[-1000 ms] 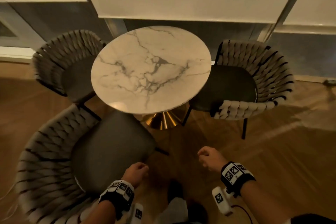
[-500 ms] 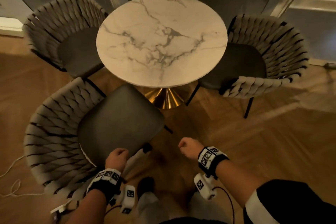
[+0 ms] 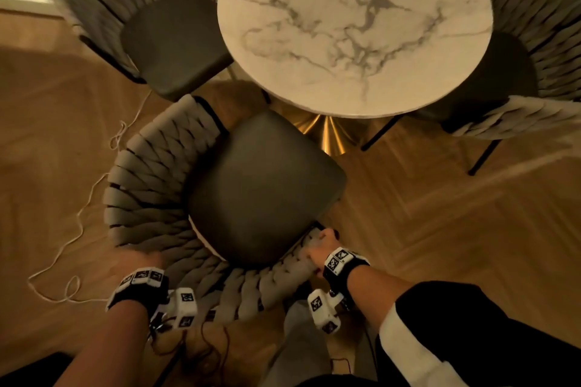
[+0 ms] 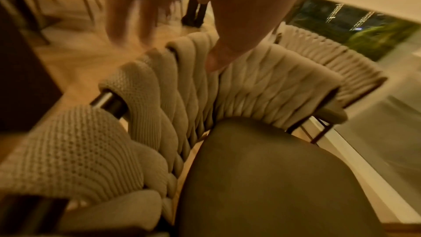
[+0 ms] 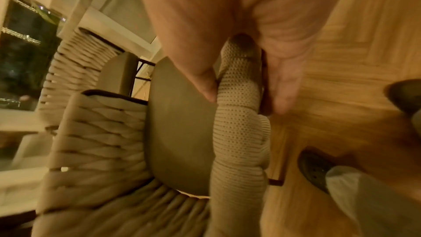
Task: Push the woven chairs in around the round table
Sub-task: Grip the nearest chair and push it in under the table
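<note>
At the lower centre of the head view the right hand (image 3: 320,245) grips the end of the near chair (image 3: 176,198)'s woven arm, thumb on the inner side and fingers (image 5: 284,86) down the outer. The left hand (image 3: 138,261), lower left and blurred, has fingers spread and extended at the knitted cord back (image 4: 159,96); contact is unclear. That chair, dark smooth seat (image 3: 264,185) ringed by thick braided beige cord, stands just outside the round marble counter (image 3: 355,28) on its brass cone base (image 3: 327,132), two more chairs (image 3: 534,50) at upper left and right.
</note>
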